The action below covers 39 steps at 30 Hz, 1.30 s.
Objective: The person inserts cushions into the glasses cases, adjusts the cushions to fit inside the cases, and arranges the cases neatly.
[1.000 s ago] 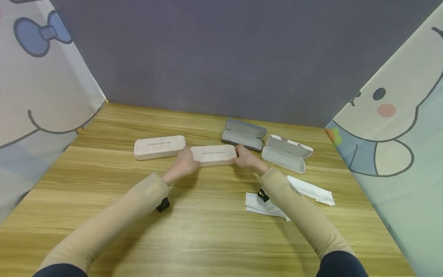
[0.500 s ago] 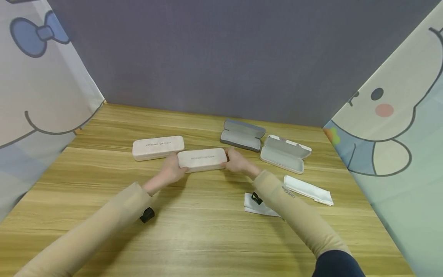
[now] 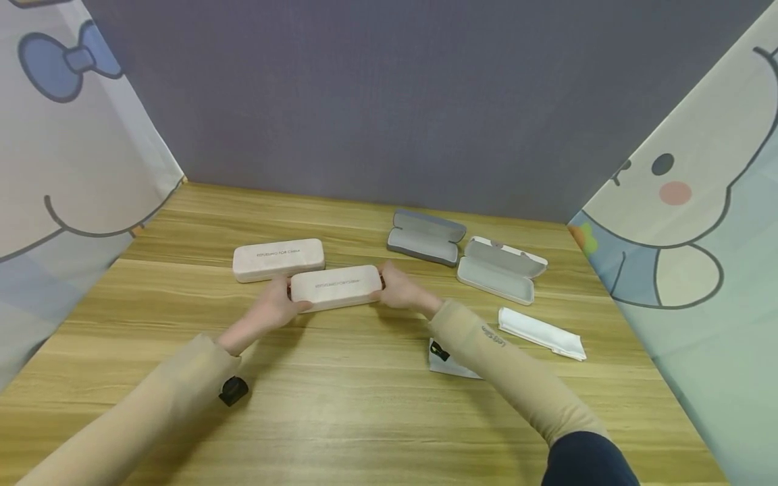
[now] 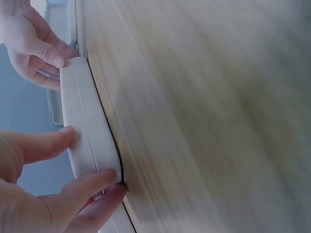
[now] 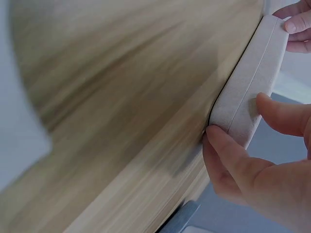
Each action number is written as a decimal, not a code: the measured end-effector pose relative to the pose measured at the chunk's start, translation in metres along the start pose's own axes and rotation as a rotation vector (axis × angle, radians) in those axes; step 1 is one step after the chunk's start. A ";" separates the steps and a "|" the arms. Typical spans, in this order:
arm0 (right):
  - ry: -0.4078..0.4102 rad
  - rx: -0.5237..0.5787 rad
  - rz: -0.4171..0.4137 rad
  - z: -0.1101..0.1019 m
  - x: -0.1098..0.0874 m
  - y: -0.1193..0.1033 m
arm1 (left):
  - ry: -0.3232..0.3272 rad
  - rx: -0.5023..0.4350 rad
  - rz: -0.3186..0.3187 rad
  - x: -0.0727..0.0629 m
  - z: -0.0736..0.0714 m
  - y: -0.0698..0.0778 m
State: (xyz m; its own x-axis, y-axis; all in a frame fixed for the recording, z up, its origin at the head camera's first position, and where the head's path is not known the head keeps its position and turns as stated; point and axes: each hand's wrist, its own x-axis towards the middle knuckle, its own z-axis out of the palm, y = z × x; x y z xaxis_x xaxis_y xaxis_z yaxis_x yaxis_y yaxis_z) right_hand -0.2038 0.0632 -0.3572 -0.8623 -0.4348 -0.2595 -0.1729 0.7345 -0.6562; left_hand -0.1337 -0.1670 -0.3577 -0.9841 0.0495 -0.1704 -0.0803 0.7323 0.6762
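A closed pale glasses case (image 3: 336, 289) with faint lettering on its lid is held between both hands. The left hand (image 3: 271, 308) grips its left end, thumb and fingers on opposite sides of the case in the left wrist view. On the right end, the right hand (image 3: 401, 289) has a similar grip, its thumb and fingers (image 5: 233, 153) clear in the right wrist view. The case is at or just above the tabletop; I cannot tell whether it touches. A second closed pale glasses case (image 3: 278, 260) lies just behind and left of it, near the left hand.
Right of the hands, a grey glasses case (image 3: 425, 237) and a white patterned one (image 3: 501, 272) lie with lids up. One folded white cloth (image 3: 541, 333) is nearer the front; another cloth (image 3: 452, 368) is partly under the right sleeve. A grey panel (image 3: 377, 108) rises behind.
Both hands have slid the held glasses case leftward and slightly toward the front, so it now partly overlaps the second pale case in the head view. The other cases and cloths stay put.
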 end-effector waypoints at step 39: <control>-0.068 0.057 -0.073 0.037 0.000 -0.041 | -0.018 0.069 -0.075 -0.041 -0.046 -0.037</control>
State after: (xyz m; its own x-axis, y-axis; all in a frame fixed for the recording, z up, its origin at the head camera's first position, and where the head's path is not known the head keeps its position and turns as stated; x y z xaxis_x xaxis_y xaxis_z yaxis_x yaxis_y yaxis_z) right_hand -0.1796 0.0138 -0.3566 -0.8136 -0.5221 -0.2559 -0.2051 0.6695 -0.7139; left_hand -0.0973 -0.2269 -0.3428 -0.9727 0.0041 -0.2322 -0.1424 0.7791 0.6104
